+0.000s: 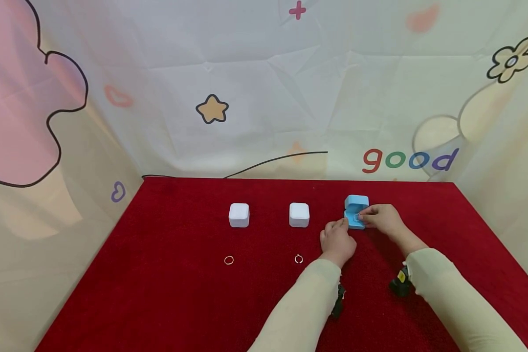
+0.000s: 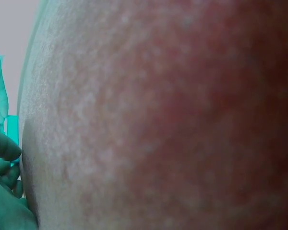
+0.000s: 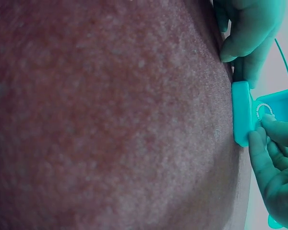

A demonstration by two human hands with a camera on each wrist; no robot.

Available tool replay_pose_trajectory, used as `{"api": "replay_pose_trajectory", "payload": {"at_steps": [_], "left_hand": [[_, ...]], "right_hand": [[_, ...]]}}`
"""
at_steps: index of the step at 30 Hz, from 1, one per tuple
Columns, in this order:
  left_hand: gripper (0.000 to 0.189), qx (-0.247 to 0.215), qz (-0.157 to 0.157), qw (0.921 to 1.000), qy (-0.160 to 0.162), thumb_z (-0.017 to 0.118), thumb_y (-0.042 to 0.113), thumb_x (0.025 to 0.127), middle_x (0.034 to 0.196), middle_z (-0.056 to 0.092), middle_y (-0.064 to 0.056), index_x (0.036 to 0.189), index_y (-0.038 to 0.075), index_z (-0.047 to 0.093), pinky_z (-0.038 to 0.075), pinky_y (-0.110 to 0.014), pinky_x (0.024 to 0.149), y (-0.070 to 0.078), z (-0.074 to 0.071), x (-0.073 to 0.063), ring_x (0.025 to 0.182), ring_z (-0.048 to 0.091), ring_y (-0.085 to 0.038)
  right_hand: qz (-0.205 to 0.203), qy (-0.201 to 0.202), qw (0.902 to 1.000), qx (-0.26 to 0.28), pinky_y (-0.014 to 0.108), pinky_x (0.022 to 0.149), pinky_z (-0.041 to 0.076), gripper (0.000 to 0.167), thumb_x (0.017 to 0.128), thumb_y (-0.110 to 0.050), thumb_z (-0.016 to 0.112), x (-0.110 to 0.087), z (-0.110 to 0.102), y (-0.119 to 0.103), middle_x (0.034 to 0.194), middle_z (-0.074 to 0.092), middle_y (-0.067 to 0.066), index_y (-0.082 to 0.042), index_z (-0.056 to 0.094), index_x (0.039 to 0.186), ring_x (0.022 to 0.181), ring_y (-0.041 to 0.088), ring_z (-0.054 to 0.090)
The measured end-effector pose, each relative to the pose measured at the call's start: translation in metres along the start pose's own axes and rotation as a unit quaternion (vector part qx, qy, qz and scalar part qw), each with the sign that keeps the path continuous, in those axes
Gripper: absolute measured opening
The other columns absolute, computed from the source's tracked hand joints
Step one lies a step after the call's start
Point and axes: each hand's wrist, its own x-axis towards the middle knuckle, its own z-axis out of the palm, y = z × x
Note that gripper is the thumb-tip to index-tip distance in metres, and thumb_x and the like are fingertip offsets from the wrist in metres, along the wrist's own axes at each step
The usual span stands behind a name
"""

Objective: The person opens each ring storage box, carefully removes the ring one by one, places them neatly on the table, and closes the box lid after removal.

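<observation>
An open light-blue ring box [image 1: 356, 202] stands at the back right of the red cloth, its lid tipped up at the rear. At its left side, my left hand [image 1: 338, 240] holds the box with curled fingers. From the right, my right hand [image 1: 382, 218] pinches a ring between thumb and fingertips, inside the open box. The right wrist view shows this ring [image 3: 265, 109] as a pale, beaded-looking band, partly hidden by the fingertips. Most of the left wrist view is blurred cloth, with fingers [image 2: 7, 148] at its left edge.
Two closed white ring boxes [image 1: 239, 215] [image 1: 299, 215] stand left of the blue one. In front of them lie a thin gold ring [image 1: 229, 260] and an open-ended ring [image 1: 298, 259]. A printed curtain [image 1: 264, 112] hangs behind the red-covered table [image 1: 167, 293].
</observation>
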Motion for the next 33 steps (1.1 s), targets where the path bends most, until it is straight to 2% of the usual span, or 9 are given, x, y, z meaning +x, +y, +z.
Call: {"api": "replay_pose_trajectory", "payload": {"at_steps": [5, 15, 20, 33], "left_hand": [[0.05, -0.004, -0.004, 1.0, 0.0, 0.054, 0.018, 0.103, 0.155, 0.053, 0.011, 0.152, 0.022, 0.05, 0.034, -0.031, 0.118, 0.0, 0.0, 0.001, 0.142, 0.042, -0.012], [0.051, -0.012, 0.0, 0.9999, -0.01, 0.055, 0.016, 0.102, 0.156, 0.052, 0.009, 0.153, 0.02, 0.05, 0.034, -0.031, 0.117, 0.003, -0.008, -0.006, 0.142, 0.042, -0.013], [0.052, -0.004, 0.0, 0.9999, -0.01, 0.056, 0.018, 0.102, 0.155, 0.052, 0.009, 0.153, 0.021, 0.05, 0.035, -0.03, 0.116, 0.004, -0.011, -0.007, 0.141, 0.042, -0.013], [0.052, -0.013, -0.006, 0.9999, -0.005, 0.055, 0.017, 0.102, 0.155, 0.053, 0.01, 0.153, 0.022, 0.05, 0.035, -0.03, 0.116, 0.002, -0.006, -0.003, 0.141, 0.043, -0.013]], "right_hand": [[0.003, 0.001, 1.0, 0.006, 0.026, 0.078, 0.063, 0.033, 0.1, -0.011, 0.064, -0.001, 0.0, -0.002, 0.111, 0.07, 0.033, 0.017, 0.065, 0.119, 0.079, 0.007, 0.07], [-0.003, 0.01, 0.9999, 0.013, 0.021, 0.073, 0.061, 0.032, 0.101, -0.009, 0.063, -0.002, -0.002, -0.004, 0.106, 0.071, 0.031, 0.017, 0.065, 0.12, 0.075, 0.007, 0.069], [-0.002, 0.007, 0.9999, 0.015, 0.021, 0.074, 0.061, 0.033, 0.101, -0.009, 0.063, -0.003, -0.002, -0.004, 0.107, 0.07, 0.032, 0.017, 0.064, 0.121, 0.076, 0.006, 0.068], [0.011, -0.003, 0.9998, 0.015, 0.028, 0.078, 0.063, 0.033, 0.101, -0.009, 0.063, -0.011, -0.006, -0.011, 0.112, 0.068, 0.034, 0.017, 0.062, 0.122, 0.078, 0.009, 0.068]]}}
